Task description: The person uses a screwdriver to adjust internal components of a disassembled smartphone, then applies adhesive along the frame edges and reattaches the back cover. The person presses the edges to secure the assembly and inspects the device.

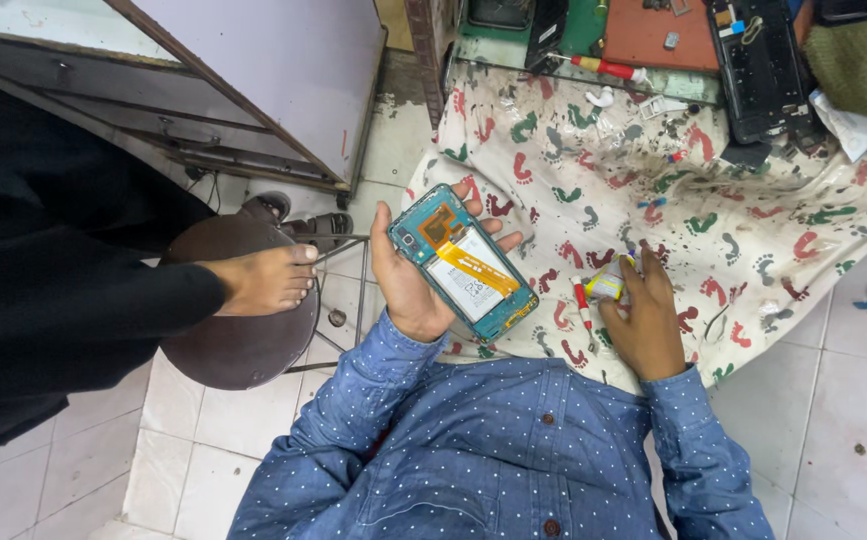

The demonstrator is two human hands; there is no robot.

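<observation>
My left hand holds an opened phone with a teal frame, its back off, showing a white battery and an orange flex ribbon. My right hand rests on the footprint-patterned cloth with its fingers on a small yellow tube. A red-handled tool lies on the cloth just left of that hand, between the two hands. Both sleeves are blue with white dots.
Another person in black rests a bare foot on a round brown stool at the left. At the cloth's far edge lie a dismantled black phone, a red-handled screwdriver, an orange mat and small parts. White floor tiles surround.
</observation>
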